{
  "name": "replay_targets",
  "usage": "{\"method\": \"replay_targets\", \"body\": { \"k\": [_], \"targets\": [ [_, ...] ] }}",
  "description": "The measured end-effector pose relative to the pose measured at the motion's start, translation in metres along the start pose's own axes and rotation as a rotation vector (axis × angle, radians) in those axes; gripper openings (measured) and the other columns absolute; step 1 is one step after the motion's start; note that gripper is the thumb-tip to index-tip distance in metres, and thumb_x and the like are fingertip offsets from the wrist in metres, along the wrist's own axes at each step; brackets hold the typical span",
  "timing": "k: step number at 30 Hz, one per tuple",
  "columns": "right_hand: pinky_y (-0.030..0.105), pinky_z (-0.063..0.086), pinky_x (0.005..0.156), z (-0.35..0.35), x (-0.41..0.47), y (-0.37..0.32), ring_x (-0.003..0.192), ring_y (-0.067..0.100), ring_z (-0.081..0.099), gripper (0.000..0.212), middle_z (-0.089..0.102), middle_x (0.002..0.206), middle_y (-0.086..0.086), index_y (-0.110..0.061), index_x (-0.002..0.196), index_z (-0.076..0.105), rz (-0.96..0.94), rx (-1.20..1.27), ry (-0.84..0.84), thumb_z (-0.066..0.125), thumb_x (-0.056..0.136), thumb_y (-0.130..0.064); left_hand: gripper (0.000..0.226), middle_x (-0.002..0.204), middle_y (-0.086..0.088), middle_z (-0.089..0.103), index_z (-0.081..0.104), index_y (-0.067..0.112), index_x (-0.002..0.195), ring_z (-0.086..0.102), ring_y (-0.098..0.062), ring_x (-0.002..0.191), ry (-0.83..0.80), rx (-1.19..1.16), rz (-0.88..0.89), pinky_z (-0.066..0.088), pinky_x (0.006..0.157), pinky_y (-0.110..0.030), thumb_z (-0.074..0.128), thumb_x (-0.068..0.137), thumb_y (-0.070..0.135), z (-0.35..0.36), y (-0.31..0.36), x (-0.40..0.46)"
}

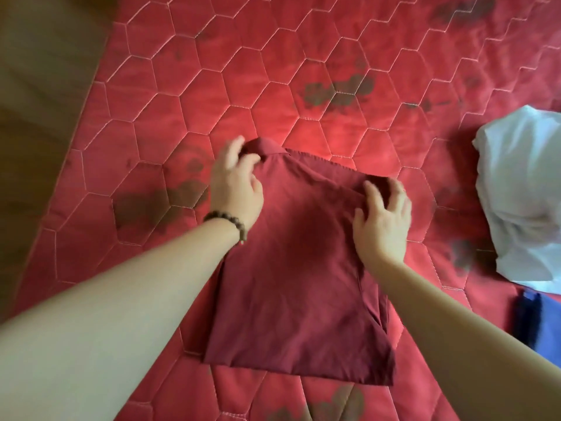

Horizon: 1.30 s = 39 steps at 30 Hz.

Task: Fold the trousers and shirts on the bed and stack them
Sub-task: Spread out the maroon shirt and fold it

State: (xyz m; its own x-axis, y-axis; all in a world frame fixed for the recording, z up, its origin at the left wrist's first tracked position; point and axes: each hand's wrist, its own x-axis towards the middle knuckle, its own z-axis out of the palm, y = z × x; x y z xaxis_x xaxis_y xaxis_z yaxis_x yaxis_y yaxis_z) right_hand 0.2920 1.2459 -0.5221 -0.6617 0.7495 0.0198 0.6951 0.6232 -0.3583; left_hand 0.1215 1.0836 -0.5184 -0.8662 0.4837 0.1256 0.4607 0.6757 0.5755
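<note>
A dark red shirt [297, 284] lies partly folded into a long panel on the red quilted bed [273, 86], collar end away from me. My left hand [236, 186] grips the far left corner by the collar, fingers curled round the cloth. At the far right corner my right hand [384, 220] pinches the shirt's edge. Both forearms reach in from the bottom of the view, and a bead bracelet sits on the left wrist.
A crumpled white garment [522, 192] lies at the right edge of the bed. Just below it sits a blue garment [543, 329] with a dark band. A wooden floor [39, 101] runs along the bed's left side. Dark blotches mark the bedcover.
</note>
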Motion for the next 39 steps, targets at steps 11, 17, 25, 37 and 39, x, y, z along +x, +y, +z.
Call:
{"method": "replay_targets", "body": {
  "k": [11, 17, 25, 37, 39],
  "targets": [
    [0.049, -0.001, 0.119, 0.048, -0.046, 0.002, 0.149, 0.017, 0.003, 0.063, 0.006, 0.161, -0.006, -0.034, 0.152, 0.011, -0.349, -0.3, -0.32, 0.023, 0.096, -0.058, 0.069, 0.161, 0.003, 0.013, 0.013, 0.026, 0.153, 0.007, -0.019, 0.149, -0.405, 0.628, 0.353, 0.007, 0.119, -0.048, 0.018, 0.093, 0.06, 0.03, -0.042, -0.063],
    [0.053, -0.002, 0.118, 0.02, -0.062, 0.041, 0.149, 0.019, 0.006, 0.061, 0.014, 0.161, 0.002, -0.017, 0.152, 0.022, -0.215, -0.387, -0.263, 0.036, 0.099, -0.043, 0.068, 0.162, -0.005, 0.008, 0.013, 0.024, 0.154, 0.004, -0.025, 0.149, -0.344, 0.574, 0.212, 0.004, 0.118, -0.054, 0.032, 0.094, 0.049, 0.014, -0.043, -0.09],
    [0.051, 0.015, 0.118, 0.046, -0.15, -0.018, 0.147, 0.02, 0.016, 0.059, 0.023, 0.158, 0.006, -0.009, 0.15, 0.027, -0.48, -0.157, -0.389, 0.035, 0.098, -0.036, 0.069, 0.161, -0.003, 0.016, 0.02, 0.015, 0.153, 0.013, -0.022, 0.148, -0.515, 0.521, 0.475, 0.014, 0.119, -0.047, 0.036, 0.092, 0.044, 0.015, -0.032, -0.17],
    [0.053, 0.011, 0.118, 0.002, -0.149, 0.063, 0.147, 0.019, 0.016, 0.055, 0.02, 0.159, 0.0, -0.027, 0.15, 0.025, -0.566, -0.27, -0.411, 0.03, 0.098, -0.044, 0.055, 0.154, 0.0, 0.035, 0.038, 0.023, 0.146, 0.028, -0.021, 0.143, -0.523, 0.475, 0.508, 0.018, 0.117, -0.049, 0.034, 0.094, 0.04, -0.031, -0.066, -0.176],
    [0.052, 0.014, 0.117, -0.014, -0.13, 0.081, 0.146, 0.02, 0.019, 0.055, 0.025, 0.158, 0.0, -0.027, 0.149, 0.028, -0.546, -0.239, -0.331, 0.037, 0.096, -0.027, 0.052, 0.146, 0.001, 0.047, 0.048, 0.021, 0.139, 0.04, -0.02, 0.137, -0.448, 0.453, 0.535, 0.021, 0.115, -0.049, 0.039, 0.089, 0.016, -0.039, -0.072, -0.156]
  ]
}}
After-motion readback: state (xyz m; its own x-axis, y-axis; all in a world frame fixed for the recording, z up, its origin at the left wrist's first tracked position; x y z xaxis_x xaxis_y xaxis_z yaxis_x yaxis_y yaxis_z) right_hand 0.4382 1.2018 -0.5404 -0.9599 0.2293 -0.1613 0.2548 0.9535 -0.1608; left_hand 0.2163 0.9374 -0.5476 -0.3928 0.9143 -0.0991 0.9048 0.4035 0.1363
